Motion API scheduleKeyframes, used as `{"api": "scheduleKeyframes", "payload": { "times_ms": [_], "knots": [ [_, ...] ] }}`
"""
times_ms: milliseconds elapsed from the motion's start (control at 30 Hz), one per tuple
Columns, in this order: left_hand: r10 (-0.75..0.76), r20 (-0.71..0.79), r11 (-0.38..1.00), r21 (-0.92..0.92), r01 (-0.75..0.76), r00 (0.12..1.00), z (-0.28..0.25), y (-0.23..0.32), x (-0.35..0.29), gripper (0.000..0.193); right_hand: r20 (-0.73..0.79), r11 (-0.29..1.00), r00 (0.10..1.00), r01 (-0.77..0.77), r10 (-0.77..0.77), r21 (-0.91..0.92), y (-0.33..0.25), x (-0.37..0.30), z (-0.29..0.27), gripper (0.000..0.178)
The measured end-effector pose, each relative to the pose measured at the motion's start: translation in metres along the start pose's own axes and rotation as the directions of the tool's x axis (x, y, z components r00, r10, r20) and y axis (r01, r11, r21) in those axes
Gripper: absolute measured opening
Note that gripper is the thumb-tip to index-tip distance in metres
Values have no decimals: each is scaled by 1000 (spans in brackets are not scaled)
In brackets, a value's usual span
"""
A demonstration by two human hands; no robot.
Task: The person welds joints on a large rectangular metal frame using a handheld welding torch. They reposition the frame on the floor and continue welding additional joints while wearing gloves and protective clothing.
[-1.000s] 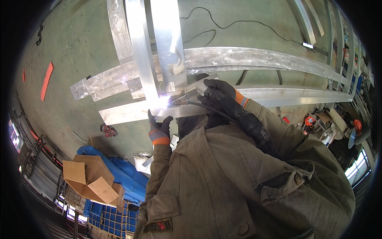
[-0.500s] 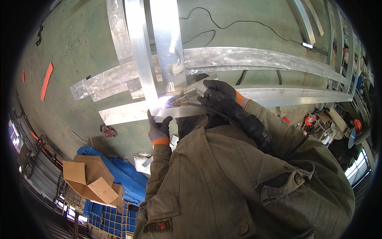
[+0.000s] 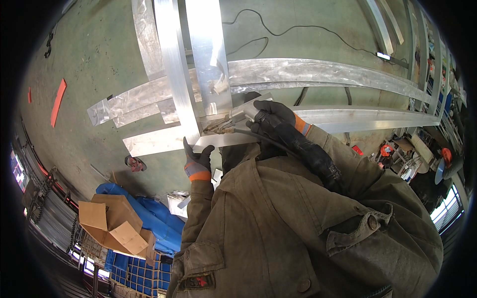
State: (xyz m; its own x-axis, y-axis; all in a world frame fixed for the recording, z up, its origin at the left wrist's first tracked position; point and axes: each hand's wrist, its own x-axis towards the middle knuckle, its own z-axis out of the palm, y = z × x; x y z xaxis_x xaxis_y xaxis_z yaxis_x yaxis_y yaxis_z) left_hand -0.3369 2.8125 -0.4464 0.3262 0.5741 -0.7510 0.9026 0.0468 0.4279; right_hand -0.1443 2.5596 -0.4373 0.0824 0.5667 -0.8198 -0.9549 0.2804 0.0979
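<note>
My right hand (image 3: 278, 121), in a dark glove with an orange cuff, is closed round a welding torch (image 3: 218, 125). Its dirty, brownish front end points left at the joint of two silvery metal bars, and no arc glows there. A black cable (image 3: 271, 141) runs back under that hand. My left hand (image 3: 198, 163), gloved in grey and black, has its index finger and thumb spread apart. The fingertip reaches the near edge of the crosswise bar (image 3: 154, 141), just below the joint. The lengthwise bar (image 3: 174, 64) meets this bar from the far side.
Another wide bar (image 3: 204, 35) runs alongside, over a long crosswise bar (image 3: 298, 70). A thin cable (image 3: 308, 27) snakes across the green floor. At lower left are an open cardboard box (image 3: 117, 221) and blue sheeting (image 3: 164, 221). Tools and clutter (image 3: 397, 151) lie at right.
The bright welding arc at the torch tip has gone out, and its violet glow on the bars and left glove is gone. Both hands stay practically in place.
</note>
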Motion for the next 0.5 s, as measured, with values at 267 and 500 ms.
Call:
{"api": "scheduleKeyframes", "payload": {
  "times_ms": [267, 500],
  "knots": [
    [44, 10, 999, -18, -43, 999, 0, -6, 2, 107, 19, 997, 998, -58, 57, 51, -4, -2, 1, 36],
    [27, -12, 999, 44, -26, 1000, 0, -8, 4, 107, 3, 998, 999, -46, 46, 49, -4, -11, 9, 36]
  ]
}}
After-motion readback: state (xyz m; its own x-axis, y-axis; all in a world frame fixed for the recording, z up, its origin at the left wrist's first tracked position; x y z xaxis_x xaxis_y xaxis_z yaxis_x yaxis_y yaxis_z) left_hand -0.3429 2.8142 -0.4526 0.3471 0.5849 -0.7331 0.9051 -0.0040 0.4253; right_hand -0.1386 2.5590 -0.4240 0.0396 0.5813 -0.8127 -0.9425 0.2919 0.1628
